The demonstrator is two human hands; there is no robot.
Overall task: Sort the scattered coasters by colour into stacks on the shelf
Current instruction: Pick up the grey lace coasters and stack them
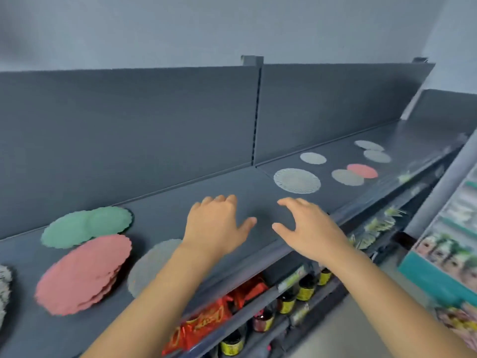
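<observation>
On the dark grey shelf (258,202), a stack of red coasters (82,275) lies at the left, with green coasters (85,226) behind it and a grey coaster (152,264) partly under my left forearm. Further right lie a white lace coaster (296,180), several grey coasters (347,177) and one red coaster (362,171). My left hand (216,223) and my right hand (307,226) hover over the bare middle of the shelf, fingers relaxed, holding nothing.
A black-and-white coaster (4,285) shows at the left edge. Below the shelf are red packets (206,321) and dark jars with yellow labels (286,303). A printed display (449,254) stands at the right. The shelf's back panel (129,138) rises behind.
</observation>
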